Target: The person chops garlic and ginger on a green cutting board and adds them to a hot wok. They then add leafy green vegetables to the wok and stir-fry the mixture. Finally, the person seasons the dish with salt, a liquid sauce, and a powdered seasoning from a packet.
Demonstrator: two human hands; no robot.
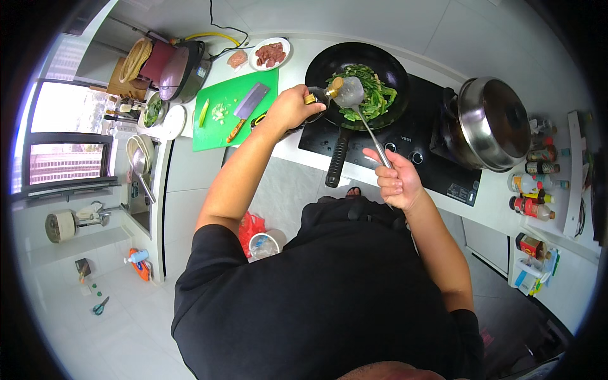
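Note:
My left hand [297, 109] grips a dark glass bottle [319, 99] with a gold neck, tilted towards the spatula over the near left rim of the black wok [327, 61]. In my right hand [399, 180] is the handle of a metal spatula [350, 92], its blade held above the wok beside the bottle's mouth. Chopped green vegetables [373, 99] lie in the wok. To the left, a cleaver [251, 100] rests on a green cutting board [204, 137] with chopped pale pieces [220, 112] and a green stalk [204, 113].
A plate of sliced raw meat [270, 54] stands behind the board. On the right of the black cooktop [418, 118] sits a large lidded steel pot [494, 123], with several bottles [527, 183] beyond. A rice cooker [183, 71] is at the left; the wok's handle [337, 159] points towards me.

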